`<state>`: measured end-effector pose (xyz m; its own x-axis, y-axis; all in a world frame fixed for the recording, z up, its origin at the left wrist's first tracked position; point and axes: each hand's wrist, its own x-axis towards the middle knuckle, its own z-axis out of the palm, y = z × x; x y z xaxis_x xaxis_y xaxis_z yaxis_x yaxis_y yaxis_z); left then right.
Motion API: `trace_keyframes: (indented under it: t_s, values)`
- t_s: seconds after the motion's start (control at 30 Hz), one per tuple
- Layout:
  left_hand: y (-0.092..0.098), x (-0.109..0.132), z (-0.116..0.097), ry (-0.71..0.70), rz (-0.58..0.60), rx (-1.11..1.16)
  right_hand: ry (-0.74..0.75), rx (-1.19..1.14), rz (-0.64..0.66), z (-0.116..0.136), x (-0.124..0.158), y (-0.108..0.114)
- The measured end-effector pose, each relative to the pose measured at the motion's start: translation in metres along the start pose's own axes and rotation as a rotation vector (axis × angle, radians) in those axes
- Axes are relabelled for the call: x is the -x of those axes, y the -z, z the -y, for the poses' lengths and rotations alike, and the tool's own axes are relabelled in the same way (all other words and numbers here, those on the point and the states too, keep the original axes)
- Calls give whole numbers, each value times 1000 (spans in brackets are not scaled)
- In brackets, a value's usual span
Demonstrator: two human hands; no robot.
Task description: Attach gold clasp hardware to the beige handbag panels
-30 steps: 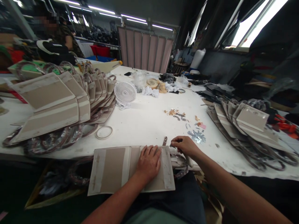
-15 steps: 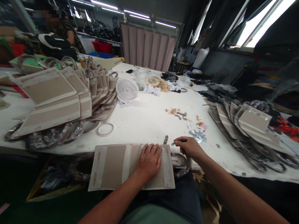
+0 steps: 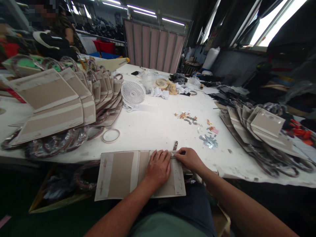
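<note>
A beige bag panel (image 3: 123,171) with pale tape strips lies across my lap at the table's front edge. My left hand (image 3: 159,166) rests flat on its right half, fingers stretched out. At the panel's upper right edge, my right hand (image 3: 189,159) pinches a small metal plate (image 3: 172,156), mostly covered by the fingertips and down at the panel's surface. Just beyond that edge, a short brown tab (image 3: 175,145) with metal fittings sticks out onto the table. Part of a wrapped handle (image 3: 190,180) shows beneath the panel on the right.
Stacked bag pieces with wrapped handles stand on the left (image 3: 56,108) and right (image 3: 264,128). Flat metal plates (image 3: 209,141) and gold fittings (image 3: 184,115) lie scattered on the white table (image 3: 148,128). A tape roll (image 3: 111,135) and white fan (image 3: 133,93) are left of centre.
My right hand has moved left and slightly down, bringing the small metal plate from beside the panel onto its upper right edge. My left hand stays on the panel.
</note>
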<state>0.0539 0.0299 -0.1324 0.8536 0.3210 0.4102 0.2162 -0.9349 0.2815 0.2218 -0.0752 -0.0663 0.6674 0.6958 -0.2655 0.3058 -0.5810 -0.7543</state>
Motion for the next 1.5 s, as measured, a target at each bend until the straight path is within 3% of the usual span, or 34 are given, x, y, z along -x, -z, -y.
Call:
trace_keyframes:
  t_s: [0.3,0.6,1.03,1.33,1.5]
  values:
    - [1,-1,0,-6,2,5,-40,-14,39,-5,2,-2]
    - [2,-1,0,-2,-2,3,66,185,-65,-4,-1,-5]
    - [11,-6,-3,9,31,25,158,357,-88,-7,4,-9]
    - [8,-33,2,35,-13,183,167,395,-84,-1,5,-9]
    - [4,-44,8,31,-9,237,195,298,20,3,-6,10]
